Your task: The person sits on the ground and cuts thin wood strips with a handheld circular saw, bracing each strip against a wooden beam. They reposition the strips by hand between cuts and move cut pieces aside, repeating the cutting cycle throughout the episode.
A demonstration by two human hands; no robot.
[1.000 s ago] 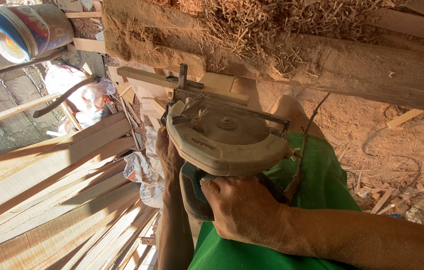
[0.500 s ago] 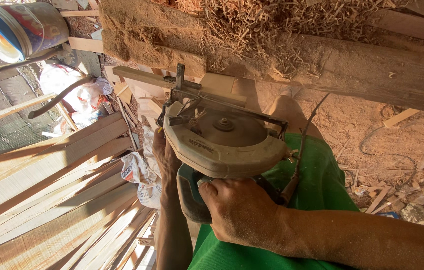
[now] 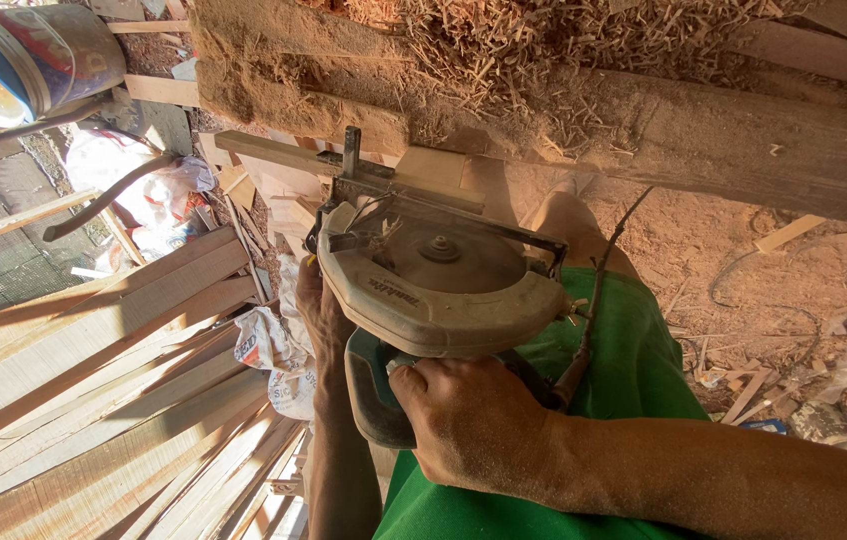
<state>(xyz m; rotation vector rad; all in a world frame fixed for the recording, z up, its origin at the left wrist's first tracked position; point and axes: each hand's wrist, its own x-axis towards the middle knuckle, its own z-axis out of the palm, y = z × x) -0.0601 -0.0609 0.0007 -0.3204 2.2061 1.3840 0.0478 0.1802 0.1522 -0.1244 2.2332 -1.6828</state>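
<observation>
My right hand (image 3: pixel 473 430) grips the teal rear handle of a circular saw (image 3: pixel 433 280) with a pale grey blade guard. Its metal base rests against a narrow wooden plank (image 3: pixel 283 155) at the edge of a sawdust-covered workbench (image 3: pixel 663 120). My left hand (image 3: pixel 318 310) reaches in behind the saw's left side and is partly hidden by the guard; what it grasps cannot be made out. The saw's power cord (image 3: pixel 593 290) runs over my green shorts (image 3: pixel 633 370).
Long wooden slats (image 3: pixel 93 400) are stacked on the left. A blue and white bucket (image 3: pixel 23 55) sits at the top left, and white plastic bags (image 3: pixel 273 350) lie beside the slats. Wood offcuts (image 3: pixel 773 380) and sawdust litter the ground on the right.
The saw and both hands hold nearly the same pose. The view has drifted slightly, shifting the bucket toward the left edge.
</observation>
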